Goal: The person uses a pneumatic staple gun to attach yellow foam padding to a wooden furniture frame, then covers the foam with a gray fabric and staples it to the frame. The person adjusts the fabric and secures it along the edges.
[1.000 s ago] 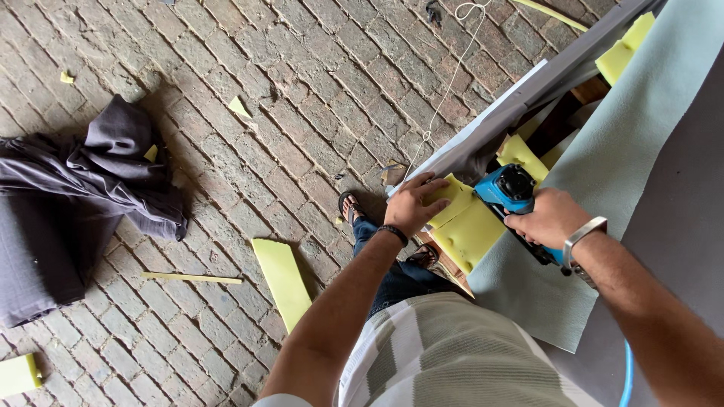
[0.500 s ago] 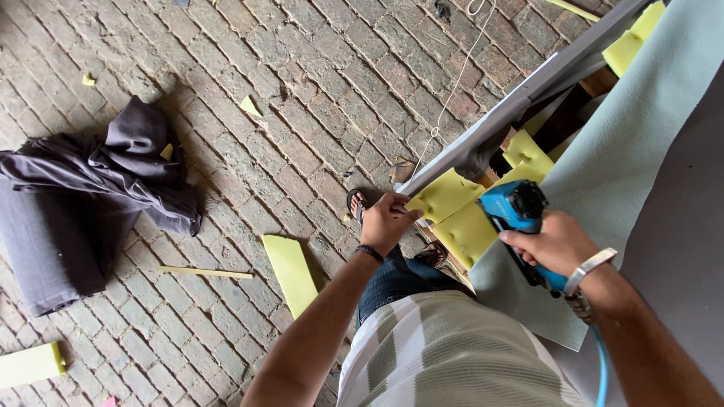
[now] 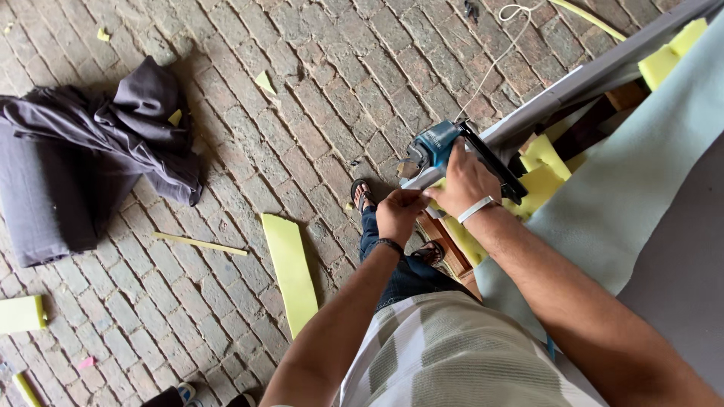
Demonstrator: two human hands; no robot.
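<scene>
My right hand (image 3: pixel 466 179) grips a blue and black pneumatic stapler (image 3: pixel 437 151), its nose pressed against the end of a grey fabric-covered frame edge (image 3: pixel 573 83). My left hand (image 3: pixel 400 213) sits just below the stapler's nose, fingers pinching the grey fabric at the frame's corner. Yellow foam pieces (image 3: pixel 539 169) show behind the right hand, under a pale green-grey cloth (image 3: pixel 641 188) that covers the frame.
A heap of dark grey fabric (image 3: pixel 90 151) lies at the left on the brick floor (image 3: pixel 339 68). A long yellow foam strip (image 3: pixel 290 271) and smaller yellow scraps (image 3: pixel 21 313) are scattered around. My sandalled foot (image 3: pixel 363 194) stands near the frame. A white cord (image 3: pixel 498 45) runs toward the top.
My right hand has swung the stapler left and up to the frame's corner. My left hand stayed at the corner, with its fingers now drawn in around the fabric.
</scene>
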